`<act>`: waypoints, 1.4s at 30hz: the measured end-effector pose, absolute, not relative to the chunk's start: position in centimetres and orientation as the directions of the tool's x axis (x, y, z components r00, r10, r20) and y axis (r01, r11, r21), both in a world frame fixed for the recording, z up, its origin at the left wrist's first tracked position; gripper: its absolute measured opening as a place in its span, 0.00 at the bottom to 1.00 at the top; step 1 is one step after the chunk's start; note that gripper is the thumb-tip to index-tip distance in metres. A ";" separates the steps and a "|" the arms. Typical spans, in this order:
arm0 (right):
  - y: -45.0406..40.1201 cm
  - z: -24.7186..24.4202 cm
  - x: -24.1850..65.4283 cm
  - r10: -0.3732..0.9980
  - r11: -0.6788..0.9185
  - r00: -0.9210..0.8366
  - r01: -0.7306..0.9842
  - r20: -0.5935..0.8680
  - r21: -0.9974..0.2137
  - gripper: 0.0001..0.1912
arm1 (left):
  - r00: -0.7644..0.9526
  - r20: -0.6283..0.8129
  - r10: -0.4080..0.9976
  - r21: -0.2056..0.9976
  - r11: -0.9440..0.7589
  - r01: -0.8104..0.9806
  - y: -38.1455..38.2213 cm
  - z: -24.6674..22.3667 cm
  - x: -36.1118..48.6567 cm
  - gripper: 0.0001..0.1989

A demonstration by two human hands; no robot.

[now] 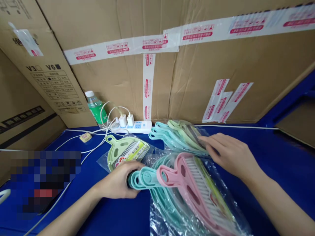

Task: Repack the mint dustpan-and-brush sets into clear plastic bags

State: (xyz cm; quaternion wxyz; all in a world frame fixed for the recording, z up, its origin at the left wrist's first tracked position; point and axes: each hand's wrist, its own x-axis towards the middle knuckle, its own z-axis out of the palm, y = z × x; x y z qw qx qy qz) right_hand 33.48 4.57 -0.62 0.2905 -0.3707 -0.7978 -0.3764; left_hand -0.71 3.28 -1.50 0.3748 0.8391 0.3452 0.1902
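Note:
Bagged mini dustpan-and-brush sets lie in two piles before me. My left hand (123,180) is closed around the handle end of the near pile, where teal dustpans (162,200) lie under a pink dustpan (189,186). At the far pile, my right hand (223,150) pinches the right edge of a bagged green dustpan (184,131); its fingertips are partly hidden. Light-blue dustpans (164,136) sit beside and beneath that green one. Another bagged green dustpan (120,149), with its brush and a label, lies flat just beyond my left hand.
Tall cardboard boxes (118,85) wall off the back of the blue table (98,216). A power strip (144,126) with plugged chargers, a green-labelled bottle (97,108) and loose white cables stand at the back. A small yellow item (85,137) and a blurred-out area are at left.

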 end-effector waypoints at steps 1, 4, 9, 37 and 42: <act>4.5 -0.5 33.3 0.363 0.451 -0.564 0.803 0.742 0.390 0.13 | 0.691 0.055 0.721 0.759 -0.479 0.440 3.3 -1.4 -0.7 0.22; 3.8 -0.1 32.5 0.357 0.467 -0.556 0.802 0.750 0.372 0.13 | 0.697 0.057 0.714 0.744 -0.496 0.447 3.2 -1.2 -0.6 0.22; 1.5 0.5 31.0 0.434 0.456 -0.405 0.869 0.805 0.192 0.12 | 0.702 0.082 0.707 0.701 -0.542 0.464 3.3 -0.9 -0.5 0.24; -0.7 1.5 30.7 0.444 0.421 -0.206 0.907 0.872 0.000 0.20 | 0.747 0.121 0.654 0.560 -0.666 0.493 2.3 -0.7 -0.9 0.14; 2.0 2.0 32.3 0.475 0.445 -0.307 0.892 0.825 0.076 0.17 | 0.761 0.137 0.635 0.553 -0.686 0.473 2.4 -0.7 -1.0 0.16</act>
